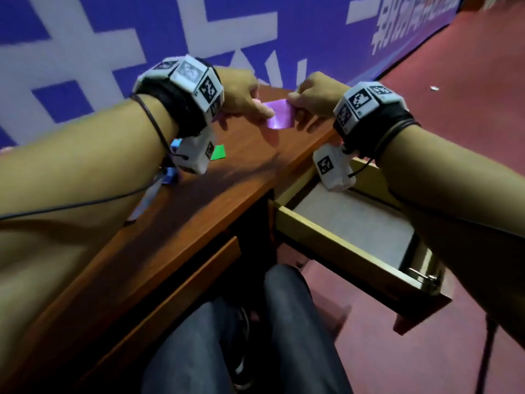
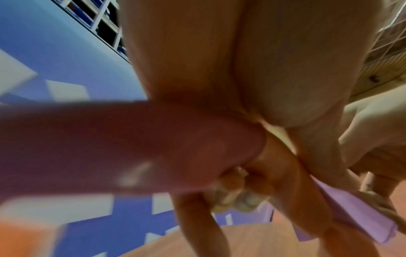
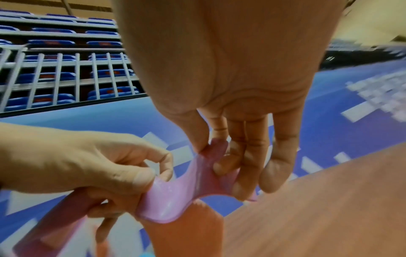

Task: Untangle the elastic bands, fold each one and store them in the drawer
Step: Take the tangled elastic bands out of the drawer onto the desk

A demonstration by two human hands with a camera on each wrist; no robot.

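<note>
The left hand (image 1: 241, 92) and the right hand (image 1: 315, 95) both pinch the purple elastic band (image 1: 278, 113), thumb against curled fingers, one at each end, holding it just above the far edge of the table (image 1: 199, 200). The head view presents the band as a flat, folded patch between the hands; the right wrist view alone shows it as a soft pink-purple strip (image 3: 175, 196) sagging between the two grips, with a further length trailing down below the left hand. The left wrist view is blurred and largely filled by the palm, though a purple edge (image 2: 351, 213) shows beneath the fingers. On the table, beside the left wrist, lie a green band (image 1: 218, 152) and blue pieces (image 1: 170, 173), partly hidden by the arm. The drawer (image 1: 355, 223) stands pulled out under the right forearm. The table is reddish-brown wood. Behind it runs a blue and white banner (image 1: 113, 52); the floor (image 1: 454, 81) is red. Railings and blue seats (image 3: 54, 69) appear only in the wrist views.
</note>
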